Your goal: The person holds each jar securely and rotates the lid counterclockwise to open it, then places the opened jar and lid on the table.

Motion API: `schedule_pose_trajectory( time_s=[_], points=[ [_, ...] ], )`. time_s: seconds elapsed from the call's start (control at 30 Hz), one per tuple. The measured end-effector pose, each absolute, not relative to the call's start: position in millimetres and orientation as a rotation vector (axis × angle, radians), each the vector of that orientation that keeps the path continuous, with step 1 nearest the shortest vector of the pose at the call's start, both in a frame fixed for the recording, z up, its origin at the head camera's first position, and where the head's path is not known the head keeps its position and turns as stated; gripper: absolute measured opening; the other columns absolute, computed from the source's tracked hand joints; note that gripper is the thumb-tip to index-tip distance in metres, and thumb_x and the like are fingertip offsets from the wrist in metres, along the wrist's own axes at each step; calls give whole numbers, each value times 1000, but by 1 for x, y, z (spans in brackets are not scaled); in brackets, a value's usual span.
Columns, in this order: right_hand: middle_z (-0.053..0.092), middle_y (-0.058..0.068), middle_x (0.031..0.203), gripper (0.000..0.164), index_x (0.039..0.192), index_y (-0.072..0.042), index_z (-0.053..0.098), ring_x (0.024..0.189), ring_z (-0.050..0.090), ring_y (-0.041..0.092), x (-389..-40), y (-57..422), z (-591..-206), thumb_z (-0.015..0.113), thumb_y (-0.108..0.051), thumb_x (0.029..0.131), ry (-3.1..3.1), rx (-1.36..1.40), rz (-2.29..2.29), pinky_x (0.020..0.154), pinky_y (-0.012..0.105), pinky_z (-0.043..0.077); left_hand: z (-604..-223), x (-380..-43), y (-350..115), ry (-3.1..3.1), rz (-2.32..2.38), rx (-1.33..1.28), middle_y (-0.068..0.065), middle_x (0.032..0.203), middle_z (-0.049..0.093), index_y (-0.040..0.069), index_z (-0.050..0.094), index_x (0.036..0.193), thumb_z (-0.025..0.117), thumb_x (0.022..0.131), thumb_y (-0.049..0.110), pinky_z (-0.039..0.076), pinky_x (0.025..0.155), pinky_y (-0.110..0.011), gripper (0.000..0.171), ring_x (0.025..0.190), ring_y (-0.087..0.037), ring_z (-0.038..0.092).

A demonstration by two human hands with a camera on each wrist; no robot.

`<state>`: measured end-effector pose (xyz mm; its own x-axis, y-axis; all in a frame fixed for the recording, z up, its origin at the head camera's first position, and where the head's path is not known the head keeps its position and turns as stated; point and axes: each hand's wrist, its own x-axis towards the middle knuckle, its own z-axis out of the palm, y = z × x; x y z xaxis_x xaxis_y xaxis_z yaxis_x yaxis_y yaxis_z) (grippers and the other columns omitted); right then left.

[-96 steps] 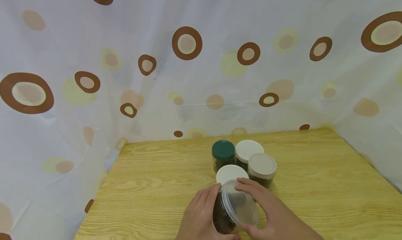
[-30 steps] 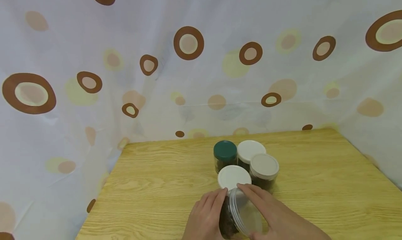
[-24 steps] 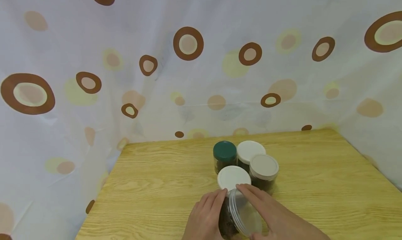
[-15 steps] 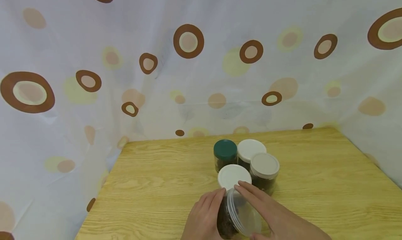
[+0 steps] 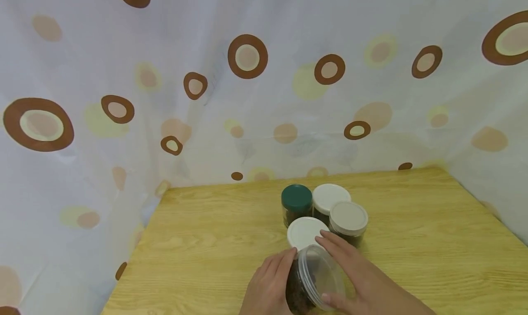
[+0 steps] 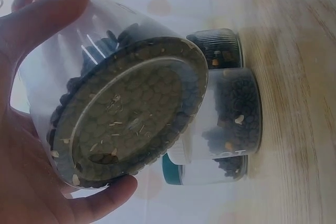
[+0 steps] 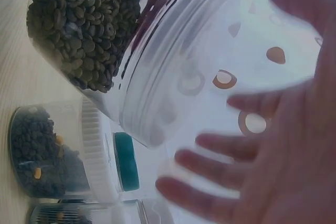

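Note:
My left hand [image 5: 268, 285] grips a clear plastic jar [image 6: 131, 108], tilted so its translucent lid [image 5: 323, 278] points right. Dark, flat, bean-like seeds [image 7: 86, 30] with a few pale bits fill part of it. The left wrist view looks onto the jar's base, with the thumb and fingers wrapped round its sides. Beside the lid, my right hand [image 5: 363, 278] has its fingers spread. In the right wrist view a gap shows between those fingers [image 7: 210, 166] and the lid. The jar's lowest edge is cut off or hidden in the head view.
Just behind the held jar stands a white-lidded jar [image 5: 307, 231]. Close by it are a green-lidded jar [image 5: 296, 197], another white-lidded jar [image 5: 331, 197] and a greyish-lidded jar [image 5: 348, 217]. Wood-grain table [image 5: 198, 251] lies beneath; a patterned curtain [image 5: 264, 99] hangs behind and at both sides.
My right hand's fingers and thumb have come away from the lid and spread, after lying along its rim. The left hand and jar have hardly moved; the other jars stay put.

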<state>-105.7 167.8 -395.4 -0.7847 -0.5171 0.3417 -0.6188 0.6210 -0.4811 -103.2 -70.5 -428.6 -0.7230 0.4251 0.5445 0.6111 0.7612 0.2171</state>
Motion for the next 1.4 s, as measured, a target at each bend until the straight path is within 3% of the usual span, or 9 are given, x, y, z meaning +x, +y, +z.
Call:
schedule_pose_trajectory(
  time_s=[0.2,0.37,0.57,0.7,0.8,0.93,1.1,1.4],
  points=[
    [51,-1,146,53,148,-20,42,121,62,22,-105,165,-390,53,-42,101,-2873,650,1001,89,33,55,-429,-101,-71,-2502,-516,-802,0,123,66,12,49,141,79,66,70,58,83,-29,99,107,-15,65],
    [57,3,140,61,150,-18,40,98,66,14,-106,164,-386,53,-50,99,-3031,475,1129,72,27,53,-429,-101,-69,-2482,-505,-805,0,125,65,12,50,141,79,63,71,58,82,-29,102,107,-14,65],
    [62,0,124,69,148,-17,45,74,53,-4,-105,159,-385,58,-57,93,-3116,408,1039,62,22,45,-431,-101,-68,-2476,-473,-805,0,124,66,13,51,140,80,64,70,58,80,-29,100,107,-14,65],
    [60,1,130,75,146,-19,47,81,58,0,-104,158,-387,62,-63,87,-3134,427,989,67,27,49,-433,-102,-69,-2458,-440,-822,1,123,66,12,51,140,79,64,70,57,81,-27,99,106,-13,64],
    [57,1,138,77,147,-21,45,99,64,12,-104,159,-388,64,-64,85,-3085,530,937,77,35,53,-434,-103,-70,-2426,-409,-831,1,122,67,12,52,139,80,62,71,57,81,-26,100,104,-12,65],
    [54,-2,140,80,151,-26,40,118,60,19,-103,162,-393,70,-58,83,-2854,799,786,84,36,55,-435,-104,-71,-2358,-372,-820,1,120,68,12,54,137,81,56,74,57,80,-24,105,103,-12,66],
    [48,-5,144,88,155,-30,32,121,55,15,-102,162,-395,74,-54,81,-2666,946,731,83,32,54,-433,-105,-72,-2349,-444,-818,0,120,68,11,55,137,82,57,72,58,81,-27,104,102,-14,67],
    [44,-11,150,91,156,-36,24,126,56,14,-97,156,-388,74,-50,83,-2684,907,831,87,33,55,-429,-101,-79,-2471,-554,-778,0,124,67,12,53,139,84,59,68,58,86,-29,103,108,-16,66]
  ],
)
